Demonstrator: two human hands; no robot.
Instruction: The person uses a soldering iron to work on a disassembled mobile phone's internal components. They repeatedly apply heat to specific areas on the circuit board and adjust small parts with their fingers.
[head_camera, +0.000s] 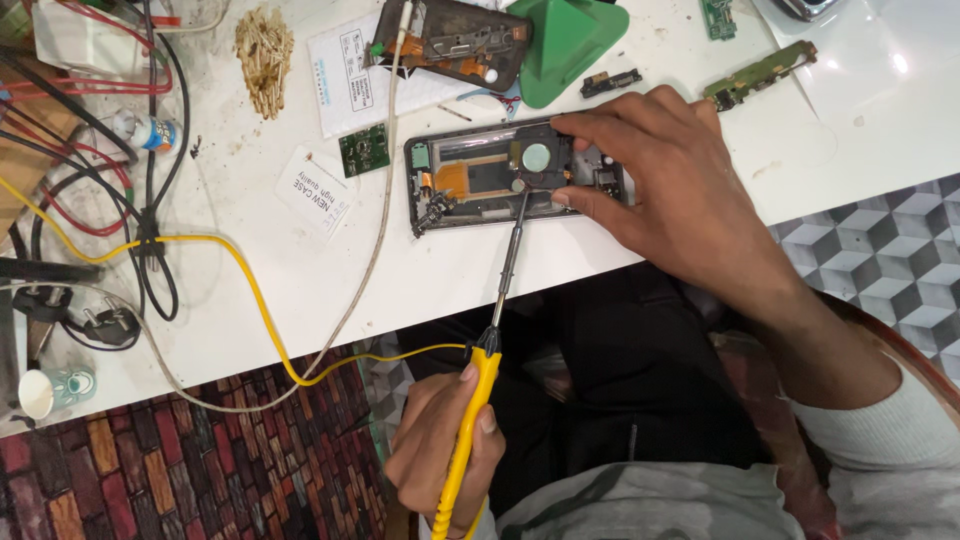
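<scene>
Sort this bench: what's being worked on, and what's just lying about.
In use: opened phone, yellow soldering iron, left hand, right hand.
Lying about: second phone frame, green stand, small green board, paper cup, toothpick pile.

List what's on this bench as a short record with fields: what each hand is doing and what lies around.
Left hand: grips a yellow-handled soldering iron, tip on the opened phone
Right hand: steadies the phone's right end, fingers on its edges
Surface: white table
Nearby: second opened phone, green plastic cone, small green circuit board, yellow cable, paper cup
</scene>
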